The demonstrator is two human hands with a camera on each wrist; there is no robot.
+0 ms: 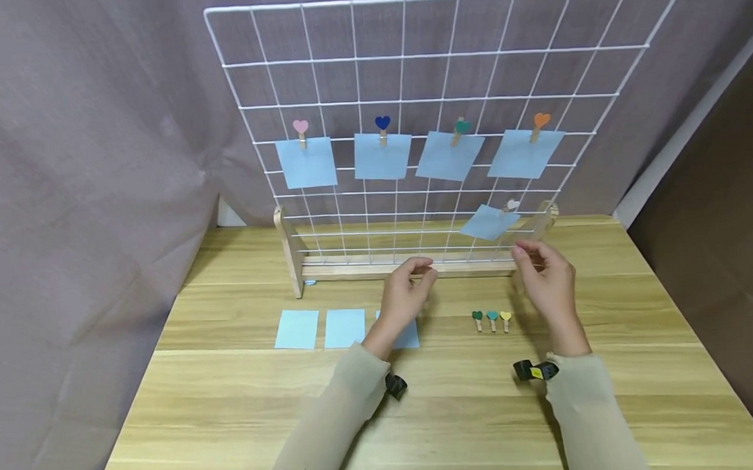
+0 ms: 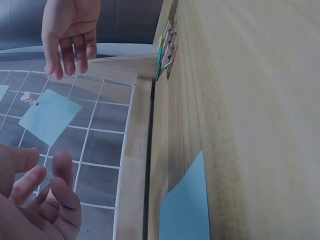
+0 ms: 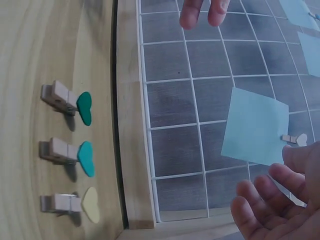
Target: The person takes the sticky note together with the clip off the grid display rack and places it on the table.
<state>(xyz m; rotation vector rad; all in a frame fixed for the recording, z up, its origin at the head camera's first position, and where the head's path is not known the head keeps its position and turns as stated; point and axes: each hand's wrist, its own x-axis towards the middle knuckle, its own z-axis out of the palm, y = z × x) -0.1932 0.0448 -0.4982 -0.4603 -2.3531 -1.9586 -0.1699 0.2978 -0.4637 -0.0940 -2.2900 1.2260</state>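
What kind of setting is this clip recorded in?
Probably a staged tabletop set, not a lived-in room: a wooden table against a plain grey curtain, with a white wire grid holding clipped blue notes.

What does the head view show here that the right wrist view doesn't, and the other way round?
Only the head view shows the top row of four blue notes clipped on the white wire grid, three loose blue notes on the table, and both sleeves.

Only the right wrist view shows the three heart clips' wooden bodies close up, lying apart in a line beside the wooden base rail.

Both show the three heart clips, the tilted lower note under its white heart clip, the left hand and the right hand, both empty.
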